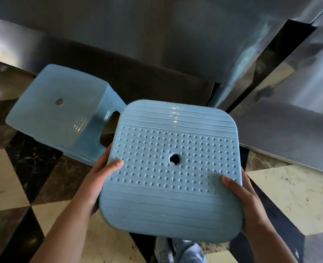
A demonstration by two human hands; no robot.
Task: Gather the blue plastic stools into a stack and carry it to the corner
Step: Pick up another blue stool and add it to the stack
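Head camera showed the left hand (98, 179) and right hand (240, 196) wrapped around a blue stool (173, 168) (held up, seat facing up), just beside the stack (62, 112) on the floor (12, 177), not yet added.

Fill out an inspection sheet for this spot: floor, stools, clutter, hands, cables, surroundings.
Surface: checkered floor of dark and cream marble tiles, glossy.
Job's things: held stool, seat facing the camera, dotted and ribbed, centre hole. Stool stack stands on the floor to its left, several rims nested at the base.
Clutter: nothing seen.
Hands: left hand grips the held stool's left edge, thumb on the seat; right hand grips the right edge likewise.
Cables: nothing seen.
Surroundings: reflective metal panels ahead and to the right, meeting at an angle; the person's jeans below.
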